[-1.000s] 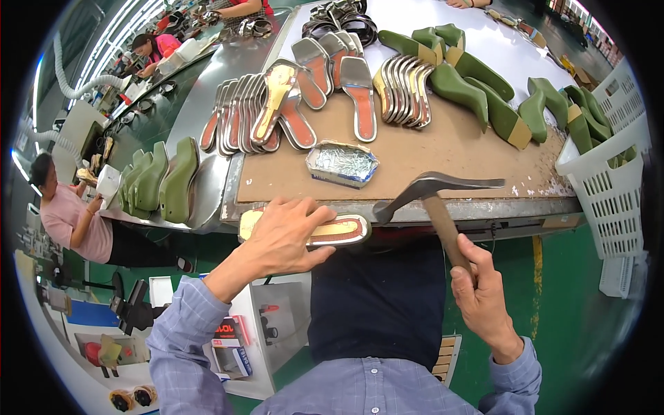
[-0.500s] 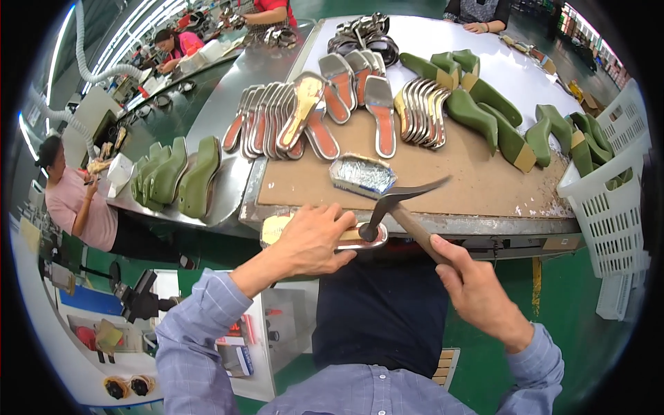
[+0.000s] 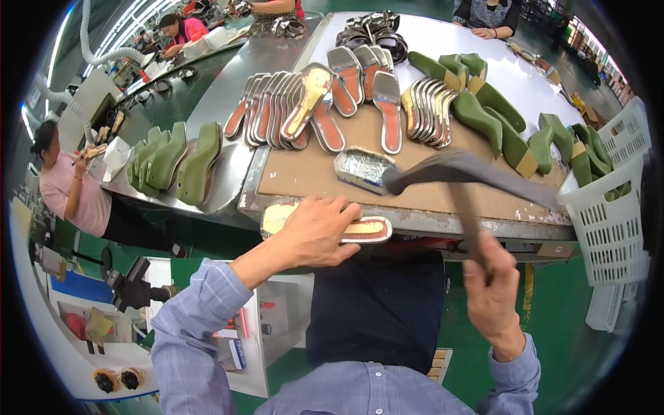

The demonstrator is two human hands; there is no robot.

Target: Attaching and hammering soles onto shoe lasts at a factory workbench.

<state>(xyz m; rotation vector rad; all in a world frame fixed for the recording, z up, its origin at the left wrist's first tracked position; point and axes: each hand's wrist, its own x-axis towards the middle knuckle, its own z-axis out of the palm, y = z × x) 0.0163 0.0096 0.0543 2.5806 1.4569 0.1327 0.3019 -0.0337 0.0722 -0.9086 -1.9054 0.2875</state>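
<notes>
At the table's front edge, my left hand (image 3: 311, 228) is closed over a shoe insole (image 3: 372, 229). Its toe end carries a cream pad, and its heel end is reddish brown with a pale rim. The middle of the insole is hidden under my fingers. My right hand (image 3: 492, 287) grips the wooden handle of a cobbler's hammer (image 3: 470, 167). The dark hammer head, blurred by motion, is raised apart from the insole. A small open box with foil-like lining (image 3: 363, 171) sits just beyond my left hand.
A brown board (image 3: 297, 178) covers the near tabletop. Rows of insoles (image 3: 277, 114) stand beyond. Green shoe lasts lie to the right (image 3: 477, 117) and left (image 3: 200, 166). A white plastic basket (image 3: 609, 221) hangs at the right corner. Other people work nearby.
The hammer has lifted off the insole, swinging up and to the right with my right hand. My left hand keeps its hold on the insole.
</notes>
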